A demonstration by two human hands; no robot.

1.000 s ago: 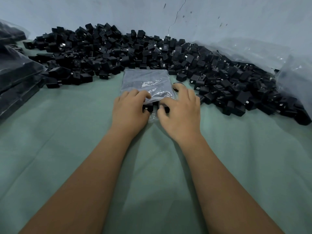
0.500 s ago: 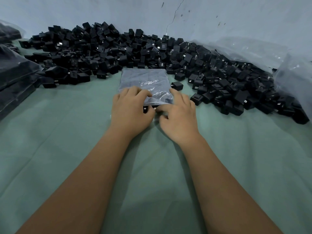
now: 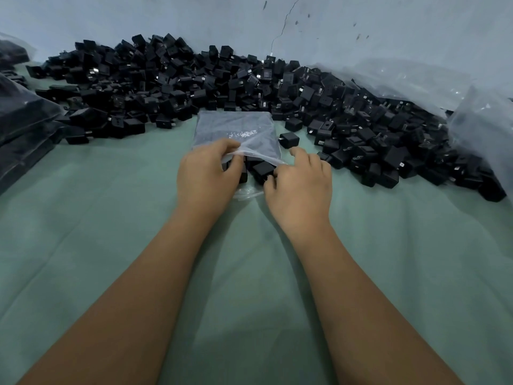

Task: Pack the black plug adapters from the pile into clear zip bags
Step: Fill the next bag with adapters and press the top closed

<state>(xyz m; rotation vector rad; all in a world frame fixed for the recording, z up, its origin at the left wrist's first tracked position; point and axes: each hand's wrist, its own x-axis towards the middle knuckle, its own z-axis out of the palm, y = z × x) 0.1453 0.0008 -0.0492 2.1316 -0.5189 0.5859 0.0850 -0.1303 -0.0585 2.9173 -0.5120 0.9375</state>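
Note:
A clear zip bag (image 3: 236, 132) lies flat on the green cloth, its mouth toward me, dark adapters showing through it. My left hand (image 3: 206, 177) pinches the upper lip of the mouth and lifts it. My right hand (image 3: 301, 187) is at the mouth's right side, thumb and fingers curled round a black adapter (image 3: 263, 169) lying in the opening. More adapters sit just inside the mouth. A long pile of black plug adapters (image 3: 249, 87) runs along the wall behind the bag and down to the right. One loose adapter (image 3: 289, 140) stands beside the bag's right edge.
Filled bags of adapters (image 3: 19, 129) are stacked at the left edge. Empty clear plastic bags (image 3: 402, 79) lie against the wall at the right. The green cloth (image 3: 249, 273) stretches toward me under my forearms.
My left hand has lifted the bag's upper lip, opening the mouth wider. My right hand shifted right and down to the adapter at the opening.

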